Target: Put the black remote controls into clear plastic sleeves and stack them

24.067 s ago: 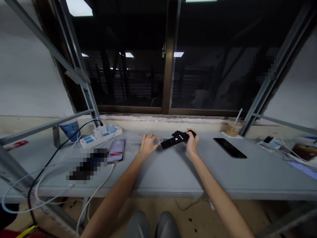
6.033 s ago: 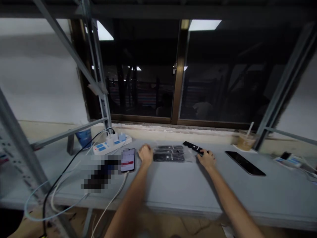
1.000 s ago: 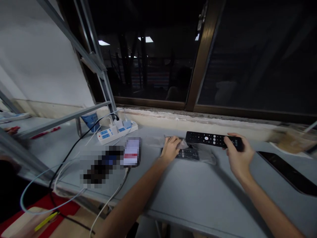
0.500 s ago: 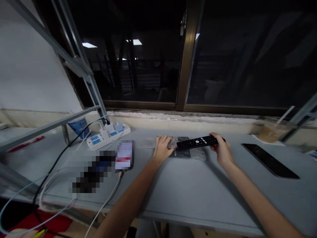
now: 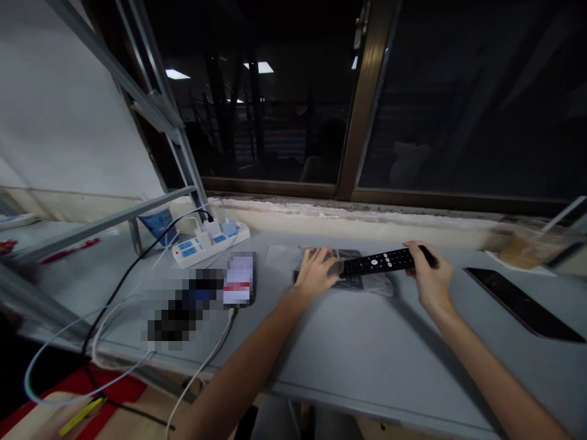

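My right hand (image 5: 428,278) grips the right end of a black remote control (image 5: 380,261) and holds it just above the grey table (image 5: 367,348), its left tip pointing toward my left hand. My left hand (image 5: 316,269) is closed on the edge of a clear plastic bag (image 5: 367,282). The bag lies on the table beneath the raised remote, and another black remote shows inside it.
A phone (image 5: 239,278) with a lit screen lies left of my hands, charging by a white cable. Behind it sits a white power strip (image 5: 208,244) and a blue cup (image 5: 158,224). At right lie a dark phone (image 5: 523,302) and an iced drink (image 5: 532,244). Metal rack struts stand at left.
The remote in my right hand has come lower and nearer the bag's mouth at my left hand. The camera has swung slightly.
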Motion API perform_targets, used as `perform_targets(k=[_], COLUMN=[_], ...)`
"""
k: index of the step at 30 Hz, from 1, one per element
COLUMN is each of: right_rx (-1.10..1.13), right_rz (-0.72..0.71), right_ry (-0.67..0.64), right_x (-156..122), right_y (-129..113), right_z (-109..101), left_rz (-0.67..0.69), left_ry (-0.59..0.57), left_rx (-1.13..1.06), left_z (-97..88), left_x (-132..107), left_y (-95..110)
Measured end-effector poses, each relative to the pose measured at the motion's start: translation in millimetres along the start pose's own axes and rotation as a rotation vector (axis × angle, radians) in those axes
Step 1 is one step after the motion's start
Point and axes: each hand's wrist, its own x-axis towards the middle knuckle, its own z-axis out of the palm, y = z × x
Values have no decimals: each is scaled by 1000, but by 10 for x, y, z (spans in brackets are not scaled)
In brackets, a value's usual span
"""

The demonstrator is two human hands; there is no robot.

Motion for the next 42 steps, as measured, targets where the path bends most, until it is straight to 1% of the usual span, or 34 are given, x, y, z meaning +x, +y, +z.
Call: perform_targets(k=[5, 7, 9, 13, 17, 20, 22, 24, 26, 31, 34, 38, 42], right_rx=[-88, -87, -62, 22, 160, 232, 248, 238, 195, 13, -60, -96, -105], right_rz=[-175, -203, -193, -88, 121, 264, 312, 317, 276, 50, -52, -203, -315], right_ry=[-15, 1, 16, 73, 132, 137, 121, 94, 65, -6, -12, -3, -35], right_x=[-35, -43, -42, -6, 41, 56, 53, 45, 36, 23, 11, -11, -31], right_y=[-50, -58, -56, -33, -14, 0, 10, 19, 24, 4, -17, -3, 13], right_z=[-23, -19, -12, -2, -1, 7, 18, 29, 34, 3, -22, -33, -34], left_rz=[22, 19, 5, -34, -3, 31, 48, 75, 112, 174, 175, 167, 157], left_ry=[1, 15, 44, 111, 113, 102, 106, 110, 108, 78, 98, 132, 125], left_rx=[13, 20, 26, 34, 38, 41, 28, -1, -22, -8, 8, 23, 22], left_z=[23, 33, 40, 42, 26, 9, 0, -5, -3, 21, 30, 28, 34], left_x=[8, 11, 14, 18, 18, 17, 17, 17, 14, 2, -1, -3, -4], left_y=[0, 1, 2, -6, -28, -32, -23, -10, 3, 32, 62, 97, 98])
